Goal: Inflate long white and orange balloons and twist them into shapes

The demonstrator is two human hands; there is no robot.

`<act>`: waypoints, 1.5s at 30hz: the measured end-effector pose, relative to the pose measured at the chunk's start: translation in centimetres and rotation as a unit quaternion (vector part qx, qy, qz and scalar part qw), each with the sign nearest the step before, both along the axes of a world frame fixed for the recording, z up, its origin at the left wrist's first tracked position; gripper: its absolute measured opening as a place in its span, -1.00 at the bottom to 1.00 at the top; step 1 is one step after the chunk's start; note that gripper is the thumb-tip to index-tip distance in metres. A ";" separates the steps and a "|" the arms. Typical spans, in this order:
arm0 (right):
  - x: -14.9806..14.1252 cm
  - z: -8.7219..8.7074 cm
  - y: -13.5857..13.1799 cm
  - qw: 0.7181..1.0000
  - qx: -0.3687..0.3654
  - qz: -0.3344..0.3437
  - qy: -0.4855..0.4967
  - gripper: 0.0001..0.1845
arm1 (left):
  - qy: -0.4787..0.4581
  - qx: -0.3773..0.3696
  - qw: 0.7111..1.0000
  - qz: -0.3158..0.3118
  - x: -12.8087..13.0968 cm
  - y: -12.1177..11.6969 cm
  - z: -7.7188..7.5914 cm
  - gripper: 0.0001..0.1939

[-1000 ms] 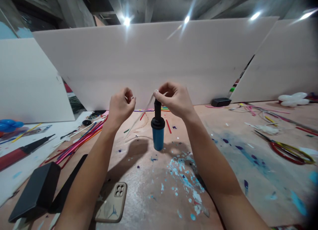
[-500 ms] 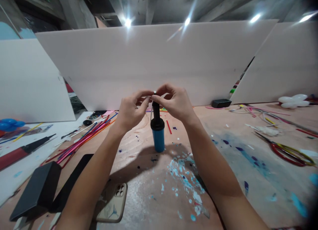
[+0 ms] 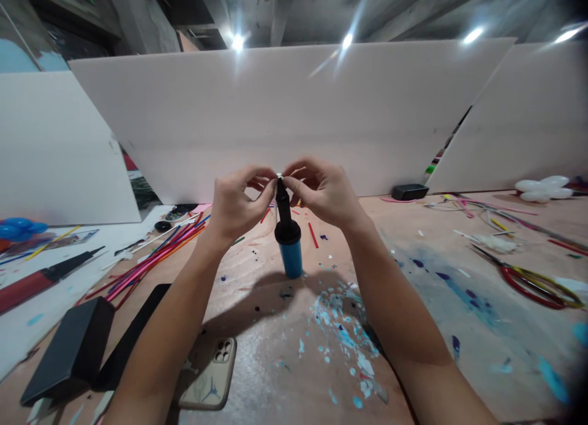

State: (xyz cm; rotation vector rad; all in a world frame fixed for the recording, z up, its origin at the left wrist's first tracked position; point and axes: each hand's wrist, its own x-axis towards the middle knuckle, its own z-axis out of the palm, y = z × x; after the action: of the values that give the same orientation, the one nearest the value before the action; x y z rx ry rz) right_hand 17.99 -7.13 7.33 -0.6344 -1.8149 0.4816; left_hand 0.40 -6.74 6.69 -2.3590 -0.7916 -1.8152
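A balloon hand pump [image 3: 290, 258] with a blue barrel and black nozzle stands on the table, tilted slightly left. At the nozzle's tip shows the small white end of what looks like a long balloon [image 3: 278, 176]. Part of a thin pale strip hangs behind the nozzle. My left hand [image 3: 241, 201] pinches the white end from the left, thumb and forefinger closed. From the other side, my right hand [image 3: 321, 189] pinches it the same way. Fingertips of both hands touch or nearly touch the nozzle, and they partly hide how the white end sits on it.
Long uninflated balloons [image 3: 154, 253] lie to the left, near a black box [image 3: 68, 351]. A phone [image 3: 209, 376] lies in front. Scissors [image 3: 533, 284] and white inflated balloons [image 3: 544, 187] are at right. A white board [image 3: 294, 106] stands behind, with a small black box [image 3: 410, 192] before it.
The pump's nozzle has leaned a little to the left. My left hand has shifted slightly left, and both hands keep their pinch at the tip.
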 end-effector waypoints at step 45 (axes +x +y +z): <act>0.6 0.9 -2.8 0.963 0.220 -0.110 -0.112 -0.92 | 0.168 0.122 0.976 0.066 -1.1 -1.7 0.9 -0.91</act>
State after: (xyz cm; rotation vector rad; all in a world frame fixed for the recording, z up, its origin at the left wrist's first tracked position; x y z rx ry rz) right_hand 18.57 -9.90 8.23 -0.5847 -1.9504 -0.1510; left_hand -0.71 -8.44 7.55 -2.3003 -0.6241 -1.3266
